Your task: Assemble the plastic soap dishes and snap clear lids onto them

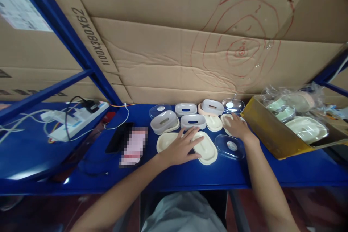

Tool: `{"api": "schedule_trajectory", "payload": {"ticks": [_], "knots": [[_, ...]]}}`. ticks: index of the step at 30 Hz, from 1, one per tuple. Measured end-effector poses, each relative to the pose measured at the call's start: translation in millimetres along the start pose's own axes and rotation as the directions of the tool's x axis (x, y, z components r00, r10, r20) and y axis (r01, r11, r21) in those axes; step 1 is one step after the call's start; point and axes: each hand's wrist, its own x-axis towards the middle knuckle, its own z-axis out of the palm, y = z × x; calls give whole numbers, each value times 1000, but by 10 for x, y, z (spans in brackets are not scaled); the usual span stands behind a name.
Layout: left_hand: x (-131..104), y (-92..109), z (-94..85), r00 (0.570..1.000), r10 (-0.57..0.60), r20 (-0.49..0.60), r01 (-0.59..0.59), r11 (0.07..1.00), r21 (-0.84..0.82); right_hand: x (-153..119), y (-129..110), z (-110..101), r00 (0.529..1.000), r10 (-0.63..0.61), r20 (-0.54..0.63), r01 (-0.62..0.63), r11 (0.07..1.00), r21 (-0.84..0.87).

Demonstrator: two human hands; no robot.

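Note:
My left hand (181, 148) lies with its fingers spread between two cream oval trays, a left one (164, 141) partly under the hand and a right one (208, 148) by the fingertips. At the right, my right hand (238, 128) rests fingers-down over another cream tray (226, 120), partly hiding it. Behind the hands are several pale oval dishes with a slot in the base, such as the near middle dish (193, 121) and the left dish (164, 122). A clear oval cover (230, 147) with a round sticker lies beside my right forearm.
A yellow-edged cardboard box (268, 136) with bagged dishes (307, 128) stands at the right. On the left are a dark phone (118, 137), a blurred pink item (133, 146) and a power strip (78, 121) with cables. A cardboard wall (163, 54) closes the back.

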Motion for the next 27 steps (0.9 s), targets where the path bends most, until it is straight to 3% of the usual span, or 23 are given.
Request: {"api": "schedule_trajectory", "payload": {"ticks": [2, 5, 7, 9, 11, 13, 17, 22, 27], "knots": [[-58, -11, -115, 999, -39, -10, 39, 999, 23, -126, -42, -100, 1000, 3, -22, -4, 1000, -7], [-327, -16, -223, 979, -187, -79, 192, 980, 51, -542, -254, -133, 972, -168, -161, 178, 983, 48], [-600, 7, -204, 955, -271, -123, 282, 957, 74, -909, -412, -19, 914, -321, -249, 353, 931, 94], [-882, 67, -127, 935, -318, -156, 337, 934, 119, -1251, -491, 170, 870, -426, -247, 459, 883, 94], [-1119, 175, -38, 931, -331, -155, 352, 926, 134, -1502, -460, 359, 841, -491, -225, 520, 850, 89], [-1284, 316, 25, 935, -327, -134, 342, 934, 103, -1643, -367, 483, 839, -474, -269, 509, 858, 75], [-1424, 555, 65, 947, -299, -117, 300, 954, -14, -1715, -393, 496, 814, -392, -429, 460, 886, 64], [-1479, 568, 38, 920, -349, -178, 347, 937, -45, -1630, -824, 386, 751, -583, -309, 634, 768, 90], [-1537, 506, 15, 895, -406, -184, 400, 914, -71, -1169, -1019, 254, 727, -601, -334, 656, 751, 77]]}}
